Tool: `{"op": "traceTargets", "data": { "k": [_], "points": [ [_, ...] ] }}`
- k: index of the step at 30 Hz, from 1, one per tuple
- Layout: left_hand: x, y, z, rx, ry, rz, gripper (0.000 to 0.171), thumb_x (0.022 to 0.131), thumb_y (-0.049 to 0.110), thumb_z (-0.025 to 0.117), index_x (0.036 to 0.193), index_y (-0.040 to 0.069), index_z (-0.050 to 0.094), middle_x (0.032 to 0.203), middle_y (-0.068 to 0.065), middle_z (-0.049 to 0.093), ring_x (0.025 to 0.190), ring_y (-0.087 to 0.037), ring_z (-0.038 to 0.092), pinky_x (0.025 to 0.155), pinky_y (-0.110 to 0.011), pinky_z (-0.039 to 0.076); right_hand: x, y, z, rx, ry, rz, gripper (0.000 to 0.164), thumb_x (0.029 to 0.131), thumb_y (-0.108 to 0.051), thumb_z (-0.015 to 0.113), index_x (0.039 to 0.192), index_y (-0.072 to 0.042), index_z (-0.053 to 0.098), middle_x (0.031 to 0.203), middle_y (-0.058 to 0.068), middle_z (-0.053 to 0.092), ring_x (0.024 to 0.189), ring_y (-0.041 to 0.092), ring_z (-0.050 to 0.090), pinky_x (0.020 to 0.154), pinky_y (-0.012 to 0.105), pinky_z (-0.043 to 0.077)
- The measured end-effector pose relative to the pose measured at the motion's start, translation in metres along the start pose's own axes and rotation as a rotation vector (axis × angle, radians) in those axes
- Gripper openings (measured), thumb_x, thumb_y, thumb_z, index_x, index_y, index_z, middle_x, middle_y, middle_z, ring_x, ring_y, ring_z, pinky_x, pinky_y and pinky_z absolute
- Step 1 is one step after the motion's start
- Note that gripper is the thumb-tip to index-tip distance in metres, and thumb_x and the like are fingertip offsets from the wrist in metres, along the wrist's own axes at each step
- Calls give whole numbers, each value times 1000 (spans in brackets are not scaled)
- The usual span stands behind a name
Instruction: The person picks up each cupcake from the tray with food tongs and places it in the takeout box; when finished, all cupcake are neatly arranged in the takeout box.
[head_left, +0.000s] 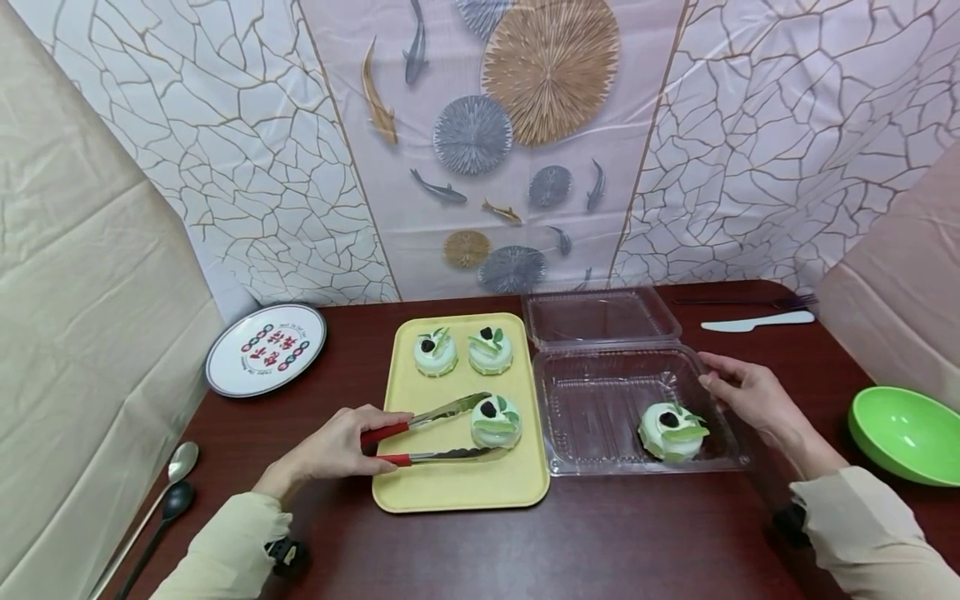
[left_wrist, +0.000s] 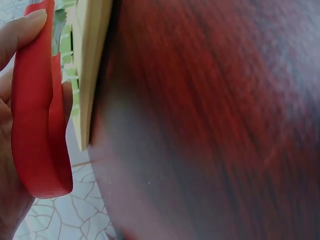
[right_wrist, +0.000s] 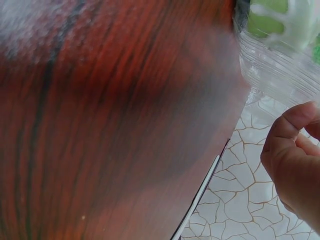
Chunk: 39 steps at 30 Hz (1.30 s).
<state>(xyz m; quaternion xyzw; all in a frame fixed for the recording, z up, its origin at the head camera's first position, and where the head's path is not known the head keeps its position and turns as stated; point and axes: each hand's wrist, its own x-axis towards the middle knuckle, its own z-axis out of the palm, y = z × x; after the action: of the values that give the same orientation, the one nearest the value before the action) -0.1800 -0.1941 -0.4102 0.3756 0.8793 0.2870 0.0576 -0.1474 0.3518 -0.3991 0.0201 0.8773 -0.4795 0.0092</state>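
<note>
A: Your left grip (head_left: 347,443)?

B: Curled round the red handles of a pair of metal tongs (head_left: 442,412), tong arms spread. Just right of that grip, between the tong ends: a round white cake with dark berry and green slice (head_left: 497,426), on a pale yellow rectangular tray (head_left: 457,495).

A: Metal touching cake?

B: Can't tell. One end at its far side, the other at its near edge.

A: Your right grip (head_left: 750,398)?

B: Pinching the right rim of a clear plastic hinged container (head_left: 592,417). Left of that grip and nearer you, inside: a matching garnished white cake (head_left: 672,433).

A: How should you work it?

B: Reads as a tong pick. Set both ends low on the sides, level with each other; the white topping probably smears. Squeeze slowly, evenly, just enough to hold. Lift straight, cake upright. Swing clear of the two garnished white cakes (head_left: 435,354) beyond your left grip.

A: Right grip meanwhile?

B: Light, steadying the container on the dark reddish-brown wooden surface (head_left: 637,542). The thin wall likely flexes under a hard pinch.
</note>
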Motion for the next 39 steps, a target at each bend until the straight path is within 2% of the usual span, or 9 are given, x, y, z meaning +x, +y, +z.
{"op": "traceTargets", "data": {
  "k": [10,17,24,28,31,34,39],
  "points": [
    [3,-1,6,-2,-3,3,58,75,23,82,129,12,65,118,-2,72,96,-11,60,80,-26,49,-2,-1,1,-32,2,9,51,102,-11,49,143,16,34,80,-17,50,62,2,49,57,22,46],
    [3,-1,10,42,39,53,56,74,21,83,127,12,66,115,-1,73,95,-12,61,79,-25,50,-2,-1,0,-39,4,12,51,102,-12,48,143,15,35,80,-15,50,61,3,49,56,23,46],
    [1,-2,10,41,66,48,57,73,18,83,127,12,66,112,-2,73,93,-11,61,77,-24,49,-2,-3,0,-23,-9,27,52,102,-13,48,144,15,33,79,-16,50,62,3,49,57,22,46],
    [3,-1,5,44,120,63,57,71,15,83,126,11,67,104,-4,73,91,-10,62,77,-25,50,-2,-2,0,-24,-10,30,52,102,-13,48,145,14,33,80,-16,51,62,3,49,57,22,46],
    [11,5,-3,39,159,60,57,71,14,83,125,12,67,101,-6,73,91,-10,64,79,-25,51,-2,-2,-1,-34,-4,24,52,102,-13,48,145,14,33,81,-14,51,62,3,49,57,23,46],
    [26,14,-12,18,168,50,56,72,15,83,126,14,67,104,-5,73,94,-12,64,80,-26,51,-2,-2,-1,-41,5,16,52,102,-13,47,144,14,34,81,-13,50,61,4,48,57,23,46],
    [63,35,-16,11,122,73,57,75,18,81,130,16,65,118,-3,71,106,-17,64,88,-33,50,-3,-1,0,-31,-1,15,51,102,-11,47,144,15,33,81,-12,49,60,4,48,56,23,45]
  ]
}}
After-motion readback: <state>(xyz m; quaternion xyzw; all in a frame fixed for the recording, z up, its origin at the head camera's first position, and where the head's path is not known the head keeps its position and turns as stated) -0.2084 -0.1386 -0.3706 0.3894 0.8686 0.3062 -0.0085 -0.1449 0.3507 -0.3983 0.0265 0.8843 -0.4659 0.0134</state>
